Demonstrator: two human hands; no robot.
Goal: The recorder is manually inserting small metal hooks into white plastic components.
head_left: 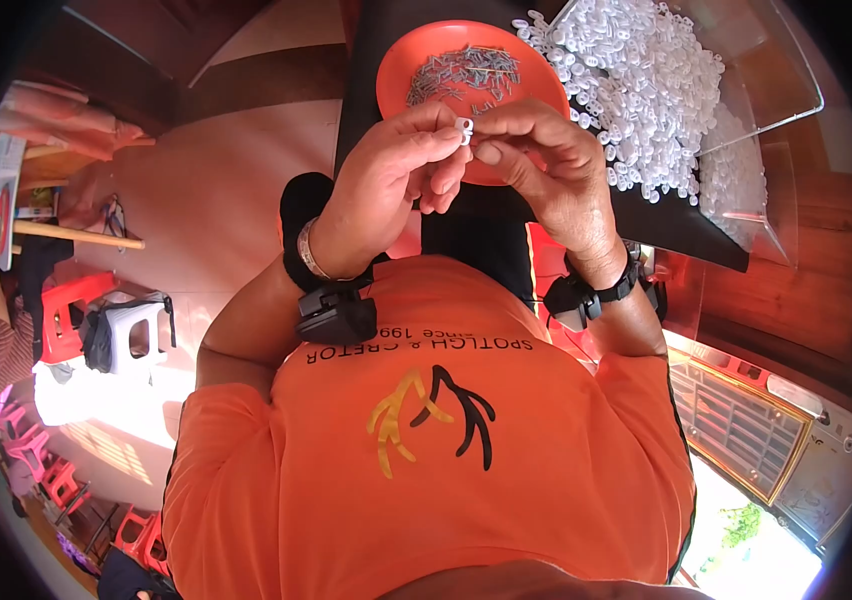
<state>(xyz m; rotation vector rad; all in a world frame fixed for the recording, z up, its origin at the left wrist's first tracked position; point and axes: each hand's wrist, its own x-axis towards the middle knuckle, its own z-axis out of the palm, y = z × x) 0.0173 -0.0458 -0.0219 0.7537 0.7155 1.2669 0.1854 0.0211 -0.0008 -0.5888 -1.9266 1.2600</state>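
Above the near part of a round orange-red plate (393, 75), my two hands meet. My left hand (391, 165) pinches a small white plastic piece with holes (465, 131) between thumb and forefinger. Close against it is my right hand (556, 165), its thumb and forefinger brought together at the piece's right side. Whatever those right fingertips hold is too small or hidden to make out. A pile of small grey metal pins, perhaps nails or screws (471, 70), lies in the plate.
Many similar white pieces (646, 85) are heaped at the right of the dark table (686, 225), partly inside a clear plastic box (781, 75). Off to the left stand a white stool (141, 335) and a red stool (71, 300). Another person (1, 350) sits at far left.
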